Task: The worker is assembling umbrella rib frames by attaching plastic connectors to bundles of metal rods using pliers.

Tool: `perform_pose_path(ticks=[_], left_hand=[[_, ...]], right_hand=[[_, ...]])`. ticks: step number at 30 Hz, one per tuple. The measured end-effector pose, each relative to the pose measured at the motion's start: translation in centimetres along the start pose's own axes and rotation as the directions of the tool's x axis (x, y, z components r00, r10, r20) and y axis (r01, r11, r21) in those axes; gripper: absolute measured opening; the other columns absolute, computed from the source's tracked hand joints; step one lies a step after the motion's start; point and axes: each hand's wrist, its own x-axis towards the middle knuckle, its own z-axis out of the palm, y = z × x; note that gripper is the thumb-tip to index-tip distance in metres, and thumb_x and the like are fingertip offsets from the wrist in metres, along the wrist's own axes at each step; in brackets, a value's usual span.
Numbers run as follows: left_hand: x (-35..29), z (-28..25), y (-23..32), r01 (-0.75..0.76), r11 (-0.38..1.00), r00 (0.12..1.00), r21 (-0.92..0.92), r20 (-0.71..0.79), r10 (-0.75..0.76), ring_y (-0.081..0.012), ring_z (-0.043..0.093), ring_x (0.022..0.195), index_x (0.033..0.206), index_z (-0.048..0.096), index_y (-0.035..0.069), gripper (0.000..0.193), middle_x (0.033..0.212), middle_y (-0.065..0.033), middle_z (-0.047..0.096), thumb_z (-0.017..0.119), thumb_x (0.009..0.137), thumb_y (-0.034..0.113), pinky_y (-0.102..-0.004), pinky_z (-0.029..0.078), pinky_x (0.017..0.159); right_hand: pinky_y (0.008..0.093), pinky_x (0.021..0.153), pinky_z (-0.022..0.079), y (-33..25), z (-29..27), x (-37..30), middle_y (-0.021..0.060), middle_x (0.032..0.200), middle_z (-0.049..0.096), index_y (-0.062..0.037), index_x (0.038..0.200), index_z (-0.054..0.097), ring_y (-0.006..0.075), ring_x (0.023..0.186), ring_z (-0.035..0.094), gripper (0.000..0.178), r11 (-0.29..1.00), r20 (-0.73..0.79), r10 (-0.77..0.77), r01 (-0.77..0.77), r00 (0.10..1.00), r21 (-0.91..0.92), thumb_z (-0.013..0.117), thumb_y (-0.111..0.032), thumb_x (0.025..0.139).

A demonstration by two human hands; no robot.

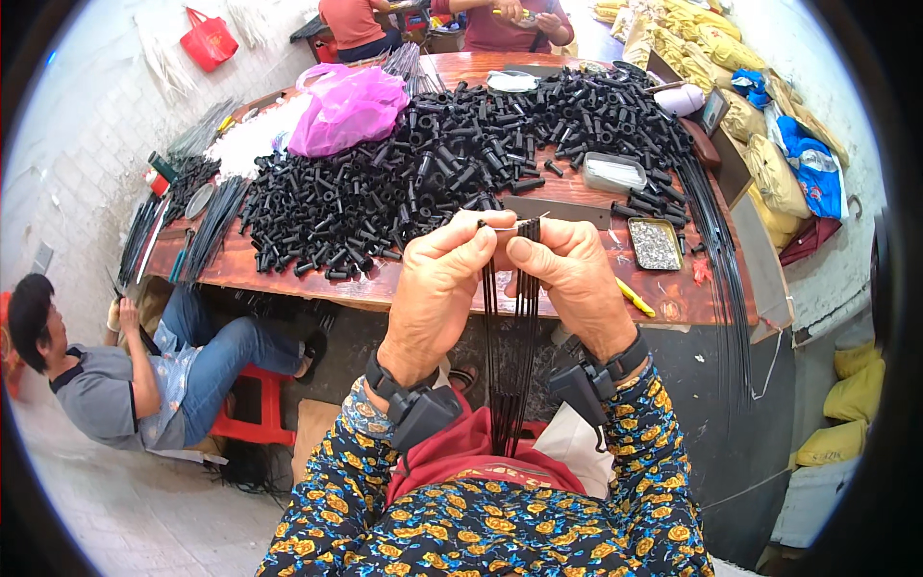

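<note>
My left hand (433,279) and my right hand (582,279) are raised close together at the table's near edge, fingers closed in pinches. Between them runs a thin pale wire (502,228), pinched at its left part by my left fingertips. A bundle of thin black rods (526,332) hangs down toward my lap, its upper ends gathered at my right thumb and fingers. A few more black rods (489,327) dangle beside my left fingers. Whether the wire passes through the rods' ends is too small to tell.
A large heap of black plastic tubes (336,202) covers the wooden table (375,286). Near my right hand are a tin of small metal parts (656,243), a yellow-handled cutter (636,298) and a clear plastic box (615,173). Long black rods (716,240) overhang the right edge. A person (144,375) sits at left.
</note>
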Motion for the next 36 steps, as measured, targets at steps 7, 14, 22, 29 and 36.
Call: perform_pose_path(ticks=[7, 14, 22, 29, 36], left_hand=[[0.9, -0.2, -0.4, -0.105, 0.989, 0.994, 0.101, 0.007, 0.105, -0.0141, 0.058, 0.099, 0.110, 0.064, -0.003, 0.023, 0.105, -0.0062, 0.065, 0.060, 0.093, 0.013, -0.0289, 0.042, 0.091], [0.8, -0.5, -0.8, -0.078, 0.991, 0.996, 0.104, -0.037, 0.082, -0.0106, 0.059, 0.089, 0.109, 0.067, -0.004, 0.021, 0.102, -0.0037, 0.064, 0.060, 0.093, 0.007, -0.0248, 0.048, 0.080], [-2.0, -8.2, -1.9, 0.022, 0.878, 0.871, 0.478, -0.440, 0.218, -0.0091, 0.060, 0.077, 0.108, 0.068, -0.002, 0.020, 0.092, -0.0052, 0.067, 0.063, 0.090, 0.006, -0.0218, 0.049, 0.066], [-1.0, -8.6, -5.7, -0.010, 0.259, 0.938, 0.966, -0.081, 0.338, -0.0172, 0.056, 0.065, 0.100, 0.071, 0.005, 0.024, 0.074, -0.0067, 0.055, 0.069, 0.076, 0.005, -0.0296, 0.045, 0.060], [1.4, -8.7, -7.4, 0.040, -0.085, 0.936, 0.996, -0.008, 0.351, -0.0289, 0.059, 0.074, 0.094, 0.071, 0.008, 0.022, 0.077, -0.0099, 0.059, 0.072, 0.073, 0.015, -0.0406, 0.046, 0.067]], right_hand=[[0.0199, 0.057, 0.046, 0.2, 0.2, 0.3, -0.0021, 0.077, 0.066, -0.0016, 0.094, 0.071, 0.0028, 0.064, 0.055, 0.016, 0.998, -0.022, -0.022, 0.020, 1.000, -0.067, 0.070, -0.017, 0.088], [0.0193, 0.056, 0.045, 0.9, 0.0, 0.6, -0.0017, 0.077, 0.066, -0.0011, 0.092, 0.071, 0.0029, 0.064, 0.056, 0.017, 0.999, -0.032, -0.025, 0.024, 0.999, -0.041, 0.070, -0.017, 0.089], [0.0183, 0.056, 0.047, 0.9, -1.8, 1.2, 0.0082, 0.083, 0.072, -0.0009, 0.093, 0.071, 0.0044, 0.063, 0.059, 0.021, 0.999, -0.063, -0.015, 0.012, 0.998, -0.034, 0.067, -0.022, 0.091], [0.0185, 0.057, 0.048, 1.4, -2.6, 1.4, 0.0079, 0.082, 0.072, -0.0012, 0.092, 0.071, 0.0041, 0.062, 0.059, 0.021, 1.000, -0.074, -0.019, 0.020, 0.997, 0.007, 0.066, -0.022, 0.091], [0.0185, 0.055, 0.048, 1.0, -3.2, 0.6, 0.0084, 0.084, 0.072, -0.0007, 0.095, 0.070, 0.0038, 0.060, 0.058, 0.022, 0.998, -0.097, -0.056, 0.057, 0.994, 0.014, 0.066, -0.021, 0.091]])
